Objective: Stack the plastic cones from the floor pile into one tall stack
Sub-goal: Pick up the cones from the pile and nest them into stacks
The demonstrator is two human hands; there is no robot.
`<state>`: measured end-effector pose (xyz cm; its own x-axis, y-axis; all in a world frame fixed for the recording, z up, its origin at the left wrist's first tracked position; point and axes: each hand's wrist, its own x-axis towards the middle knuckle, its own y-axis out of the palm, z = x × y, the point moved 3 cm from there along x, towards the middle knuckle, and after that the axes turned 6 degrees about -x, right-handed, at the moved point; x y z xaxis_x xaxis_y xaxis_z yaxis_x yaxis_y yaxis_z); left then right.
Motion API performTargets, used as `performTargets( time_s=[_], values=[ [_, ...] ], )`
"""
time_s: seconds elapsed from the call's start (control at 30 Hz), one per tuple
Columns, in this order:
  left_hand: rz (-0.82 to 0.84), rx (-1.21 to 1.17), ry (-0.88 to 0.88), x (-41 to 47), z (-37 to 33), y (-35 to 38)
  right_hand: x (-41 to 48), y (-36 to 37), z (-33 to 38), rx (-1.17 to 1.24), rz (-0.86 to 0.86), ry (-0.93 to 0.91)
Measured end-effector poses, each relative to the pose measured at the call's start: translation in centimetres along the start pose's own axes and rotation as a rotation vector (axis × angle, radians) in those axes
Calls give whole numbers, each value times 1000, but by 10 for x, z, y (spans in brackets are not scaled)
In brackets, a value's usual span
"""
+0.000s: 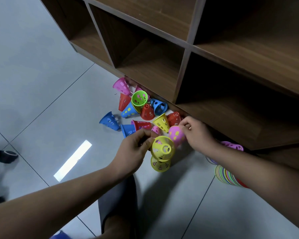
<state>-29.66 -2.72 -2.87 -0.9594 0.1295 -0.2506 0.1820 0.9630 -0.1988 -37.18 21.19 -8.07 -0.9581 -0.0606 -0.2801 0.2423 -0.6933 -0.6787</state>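
Observation:
A pile of perforated plastic cones (141,109) in pink, red, blue, green and yellow lies on the floor against the shelf's base. My left hand (136,146) pinches the rim of a yellow cone (162,148) held above the floor. Directly below it stands a second yellow cone (160,164). My right hand (198,133) grips a pink cone (176,135) by its narrow end, just right of the yellow one. Another pink cone (232,145) lies behind my right forearm.
A brown wooden cubby shelf (188,54) overhangs the pile at the top and right. A stack of coloured flat rings (226,175) sits on the grey tiled floor under my right forearm. My foot in a dark slipper (117,204) is at the bottom centre. A dark shoe (6,156) is at left.

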Motion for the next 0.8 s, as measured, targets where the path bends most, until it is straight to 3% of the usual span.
performTargets(
  time_s=[0.13, 0.27, 0.4, 0.5, 0.8],
  values=[
    [83, 138, 15, -1, 12, 10, -5, -5, 11, 619, 185, 319],
    [80, 231, 28, 1, 20, 12, -21, -10, 26, 836, 375, 366],
    [72, 312, 11, 3, 32, 10, -42, -12, 41, 732, 645, 287],
    [81, 347, -1, 3, 41, 8, -52, -6, 42, 716, 736, 290],
    [143, 353, -91, 4, 62, -4, -50, 26, 22, 399, 639, 196]
  ],
)
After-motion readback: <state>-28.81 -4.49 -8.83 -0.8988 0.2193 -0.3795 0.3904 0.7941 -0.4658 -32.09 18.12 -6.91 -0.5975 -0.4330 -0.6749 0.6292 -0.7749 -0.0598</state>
